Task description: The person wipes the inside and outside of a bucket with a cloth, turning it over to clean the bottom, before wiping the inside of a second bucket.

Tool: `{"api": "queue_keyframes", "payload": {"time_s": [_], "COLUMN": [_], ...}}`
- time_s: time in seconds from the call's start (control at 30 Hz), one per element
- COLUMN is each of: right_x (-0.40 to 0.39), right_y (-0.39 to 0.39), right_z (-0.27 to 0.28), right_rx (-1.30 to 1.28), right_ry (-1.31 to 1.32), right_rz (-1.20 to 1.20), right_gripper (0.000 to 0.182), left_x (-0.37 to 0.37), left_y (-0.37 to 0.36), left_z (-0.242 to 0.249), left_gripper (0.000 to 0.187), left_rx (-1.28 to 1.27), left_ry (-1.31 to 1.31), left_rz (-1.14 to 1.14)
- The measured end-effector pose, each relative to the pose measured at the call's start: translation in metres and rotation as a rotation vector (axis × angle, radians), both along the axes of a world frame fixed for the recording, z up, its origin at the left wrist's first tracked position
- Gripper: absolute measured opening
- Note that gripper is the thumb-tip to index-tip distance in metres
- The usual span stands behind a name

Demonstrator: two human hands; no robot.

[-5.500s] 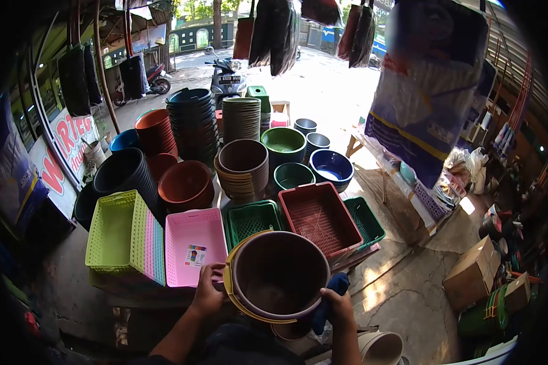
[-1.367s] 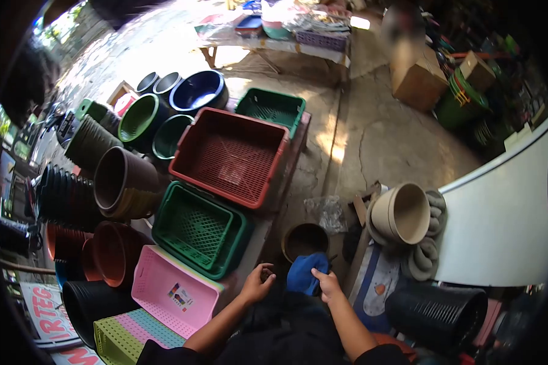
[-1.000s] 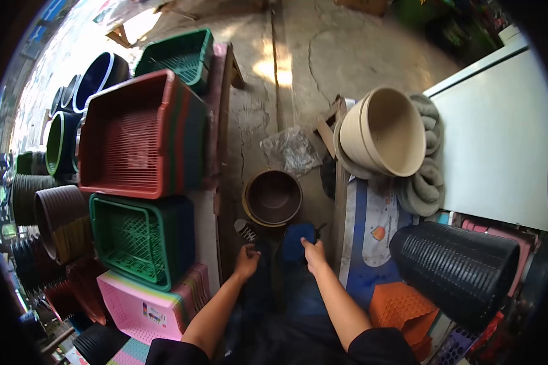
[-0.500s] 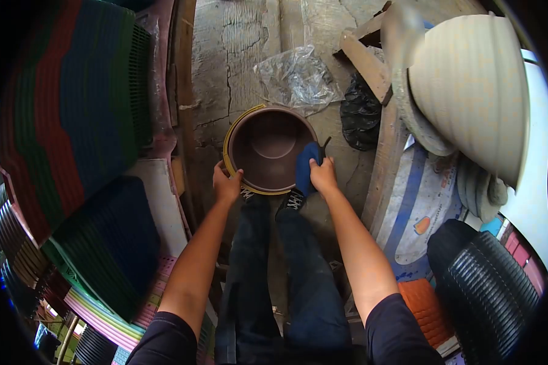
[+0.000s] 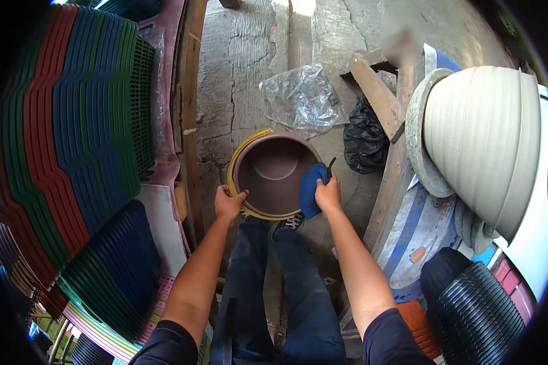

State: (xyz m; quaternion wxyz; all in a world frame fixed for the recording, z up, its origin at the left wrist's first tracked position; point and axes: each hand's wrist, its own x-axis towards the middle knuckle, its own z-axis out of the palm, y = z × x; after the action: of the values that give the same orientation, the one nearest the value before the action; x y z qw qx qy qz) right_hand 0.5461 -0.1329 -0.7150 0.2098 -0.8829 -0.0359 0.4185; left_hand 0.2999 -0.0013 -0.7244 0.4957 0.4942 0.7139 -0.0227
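A round brown plastic basin is held in front of my shoes, its hollow facing up. Along its left side and lower edge shows the rim of a yellow basin, nested beneath it. My left hand grips the rims at the left, thumb over the brown edge. At the right rim, my right hand is closed on a blue cloth draped over the basin's edge. A thin black piece sticks up beside those fingers.
Stacked coloured plastic baskets line the left side. Ahead on the cracked concrete floor lie a clear plastic bag and a black bag. At right are a wooden frame, stacked pale tubs and black ribbed containers.
The whole scene has shifted downward in view, the basins and both hands with it. Both hands keep their holds on the rim and the cloth.
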Motion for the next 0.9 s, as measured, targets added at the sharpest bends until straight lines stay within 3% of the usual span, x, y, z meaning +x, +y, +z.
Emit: {"api": "queue_keyframes", "payload": {"time_s": [0.13,0.37,0.5,0.63,0.73,0.83,0.9], "right_x": [0.009,0.007,0.005,-0.001,0.002,0.001,-0.008], "right_y": [0.007,0.004,0.003,-0.008,-0.011,-0.013,-0.005], "right_z": [0.011,0.006,0.028,0.054,0.104,0.168,0.231], "right_rx": [-0.023,-0.059,0.027,0.136,0.206,0.203,0.288], "right_ry": [0.110,0.061,0.098,0.133,0.215,0.117,0.119], "right_rz": [-0.068,-0.065,-0.167,-0.275,-0.288,-0.250,-0.381], "right_gripper": [0.050,0.054,0.060,0.062,0.061,0.056,0.052], "left_x": [-0.003,0.002,0.005,-0.011,0.001,-0.003,-0.002], "left_y": [0.005,0.013,0.009,0.003,0.011,0.015,0.015], "left_z": [0.002,0.023,0.043,0.052,0.110,0.165,0.221], "left_gripper": [0.039,0.031,0.033,0.039,0.045,0.045,0.045], "left_rx": [-0.081,-0.105,-0.103,-0.084,-0.124,-0.266,-0.279], "left_ry": [-0.044,-0.114,-0.130,-0.319,-0.496,-0.577,-0.636], "left_rz": [0.018,0.025,0.063,0.108,0.206,0.271,0.295]}}
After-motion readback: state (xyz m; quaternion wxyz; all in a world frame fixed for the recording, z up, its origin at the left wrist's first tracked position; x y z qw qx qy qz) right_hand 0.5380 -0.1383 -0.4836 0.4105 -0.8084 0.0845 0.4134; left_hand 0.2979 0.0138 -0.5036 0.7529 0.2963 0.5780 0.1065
